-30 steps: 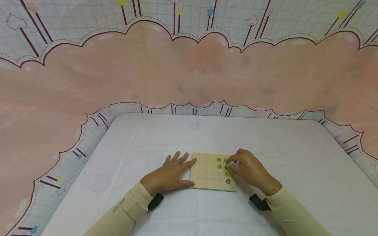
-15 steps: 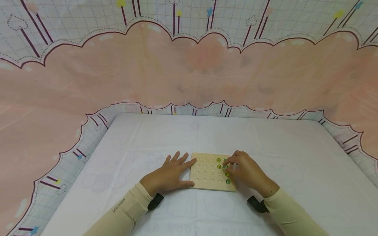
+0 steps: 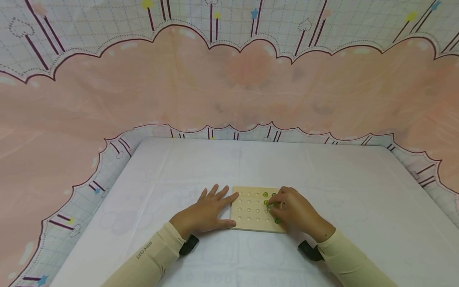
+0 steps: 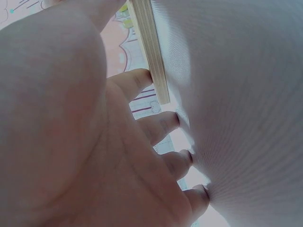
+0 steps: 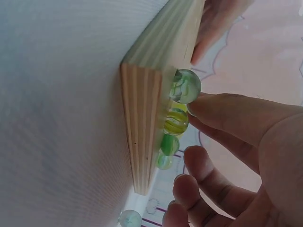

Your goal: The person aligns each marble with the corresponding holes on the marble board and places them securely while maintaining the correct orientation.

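Wooden board [image 3: 252, 209] lies on the desk [image 3: 322, 175]; my left hand [image 3: 204, 213] rests flat, fingers straight, against its edge. My right hand [image 3: 295, 211] pinches a green marble [image 3: 269, 205] over the board.

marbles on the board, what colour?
Green and yellow-green glass marbles on the wooden board; clearest in the right wrist view.

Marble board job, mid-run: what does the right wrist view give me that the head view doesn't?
Only the right wrist view shows the wooden board edge-on, its layered side, the marbles standing proud of its face, and a loose marble on the cloth beside it.

Only the head view shows the grid of empty holes, the left hand flat against the board's left edge, and the white tablecloth.

Both show the right hand at the green marbles.
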Demonstrator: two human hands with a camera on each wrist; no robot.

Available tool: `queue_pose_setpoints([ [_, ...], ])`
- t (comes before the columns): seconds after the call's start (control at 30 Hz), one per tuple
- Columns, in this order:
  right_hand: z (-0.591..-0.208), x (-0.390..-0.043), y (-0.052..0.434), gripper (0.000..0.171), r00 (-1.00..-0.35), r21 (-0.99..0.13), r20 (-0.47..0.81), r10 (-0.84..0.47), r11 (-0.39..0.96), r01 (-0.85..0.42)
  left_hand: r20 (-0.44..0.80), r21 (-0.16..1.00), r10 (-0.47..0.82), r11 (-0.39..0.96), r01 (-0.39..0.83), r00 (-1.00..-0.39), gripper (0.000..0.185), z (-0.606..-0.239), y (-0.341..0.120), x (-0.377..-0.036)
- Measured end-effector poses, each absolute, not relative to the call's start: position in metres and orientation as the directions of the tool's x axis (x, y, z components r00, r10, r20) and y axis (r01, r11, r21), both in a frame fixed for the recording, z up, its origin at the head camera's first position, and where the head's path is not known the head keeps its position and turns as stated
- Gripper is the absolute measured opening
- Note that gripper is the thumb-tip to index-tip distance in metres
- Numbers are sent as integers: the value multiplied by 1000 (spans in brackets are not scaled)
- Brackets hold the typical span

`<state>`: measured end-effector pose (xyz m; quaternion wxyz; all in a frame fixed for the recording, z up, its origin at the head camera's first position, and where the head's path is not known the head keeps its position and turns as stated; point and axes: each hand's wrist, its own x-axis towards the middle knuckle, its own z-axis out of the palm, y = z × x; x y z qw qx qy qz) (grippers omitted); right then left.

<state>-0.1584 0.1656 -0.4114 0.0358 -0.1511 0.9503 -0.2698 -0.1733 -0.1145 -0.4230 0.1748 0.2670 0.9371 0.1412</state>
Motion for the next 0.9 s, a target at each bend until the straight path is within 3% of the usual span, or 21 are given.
queue_pose_setpoints([
  [0.9,-413,-158,163,16,-923,-518,29,-384,784,-342,-255,358,547,819,448,-797,85,-422,-114,-173],
])
